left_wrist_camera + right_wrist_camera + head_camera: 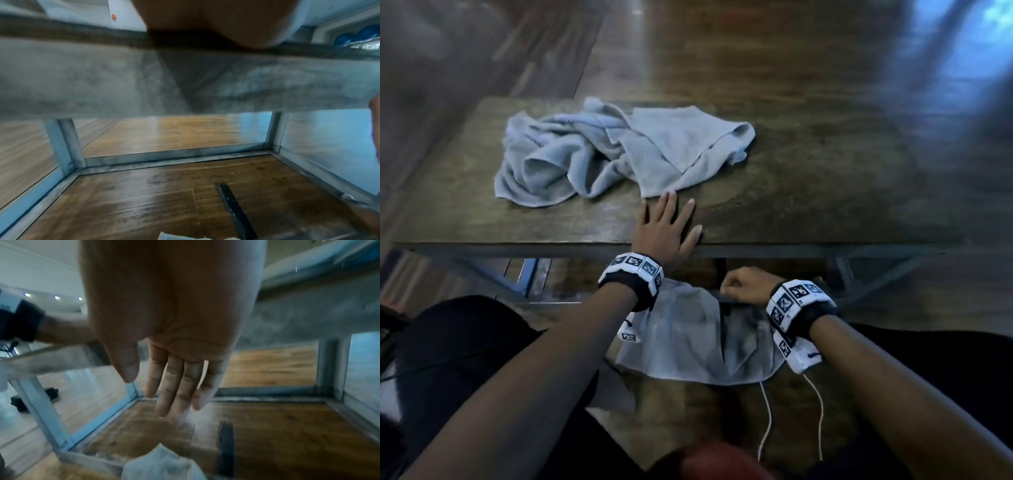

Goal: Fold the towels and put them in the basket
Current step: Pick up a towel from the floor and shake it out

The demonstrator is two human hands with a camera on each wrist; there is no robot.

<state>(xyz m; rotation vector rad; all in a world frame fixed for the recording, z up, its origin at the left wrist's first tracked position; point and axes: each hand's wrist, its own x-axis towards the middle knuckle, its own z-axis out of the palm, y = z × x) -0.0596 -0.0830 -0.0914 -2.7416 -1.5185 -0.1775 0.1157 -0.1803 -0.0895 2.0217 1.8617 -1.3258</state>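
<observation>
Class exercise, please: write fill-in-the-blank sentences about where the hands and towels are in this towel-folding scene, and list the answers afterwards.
1. The left hand lies flat, fingers spread, on the ___.
2. The crumpled towels lie just beyond the fingertips of the ___ hand.
3. The right hand hangs ___ the tabletop's near edge, above another towel.
4. With fingers straight, the right hand holds ___.

Missing words: table; left; below; nothing.

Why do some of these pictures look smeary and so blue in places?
Head view: dim, with blue-white glare on the floor at upper right; edges are soft, while the crumpled towels stay fairly clear. Left wrist view: the table edge fills the frame, streaked with blur. Right wrist view: the right hand is near, slightly soft, and lines bend.
</observation>
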